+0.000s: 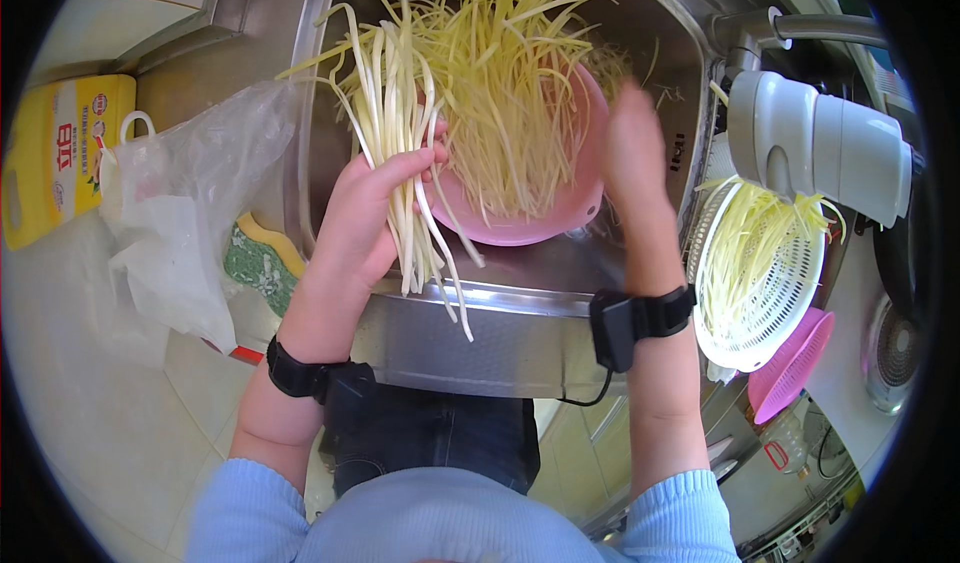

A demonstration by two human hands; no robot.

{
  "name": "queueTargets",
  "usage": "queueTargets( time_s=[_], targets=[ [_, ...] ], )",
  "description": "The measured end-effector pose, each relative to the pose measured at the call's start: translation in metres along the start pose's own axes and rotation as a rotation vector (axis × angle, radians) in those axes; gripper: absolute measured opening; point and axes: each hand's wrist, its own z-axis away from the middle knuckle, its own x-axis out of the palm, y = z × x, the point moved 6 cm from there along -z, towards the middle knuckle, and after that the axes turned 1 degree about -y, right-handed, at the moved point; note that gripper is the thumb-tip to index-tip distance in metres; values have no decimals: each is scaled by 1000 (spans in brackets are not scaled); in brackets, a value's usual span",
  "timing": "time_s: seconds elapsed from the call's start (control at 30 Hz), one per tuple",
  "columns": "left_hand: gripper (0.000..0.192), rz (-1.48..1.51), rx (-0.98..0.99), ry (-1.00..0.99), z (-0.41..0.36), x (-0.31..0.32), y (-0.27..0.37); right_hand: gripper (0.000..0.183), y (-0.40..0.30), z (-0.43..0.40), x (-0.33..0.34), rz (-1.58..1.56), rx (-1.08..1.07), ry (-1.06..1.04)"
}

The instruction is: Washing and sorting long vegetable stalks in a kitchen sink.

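My left hand (375,203) is closed around a bunch of pale garlic chives (405,120), whose white stalk ends hang down over the sink's front rim. Under and beside the bunch, a pink plastic basin (517,229) stands in the steel sink (600,263), heaped with yellow chives (495,97). My right hand (636,135) is just right of the basin, blurred, above bits of trimmed plant in the sink; its fingers cannot be made out, nor whether it holds anything.
On the right, a white colander (784,323) holds more yellow chives beside a pink basket (791,368). A white faucet head (817,135) juts over that side. Left of the sink lie a clear plastic bag (225,150), a green and yellow sponge (262,263) and a yellow detergent jug (67,150).
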Motion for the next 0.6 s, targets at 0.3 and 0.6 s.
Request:
queueTargets(
  time_s=[0.3,0.6],
  targets=[
    [40,164,-59,-75,-3,5,-5,18,-22,39,103,-73,-77,-603],
    [26,169,-56,-116,1,9,-4,20,-22,39,22,-973,396,-567]
  ],
)
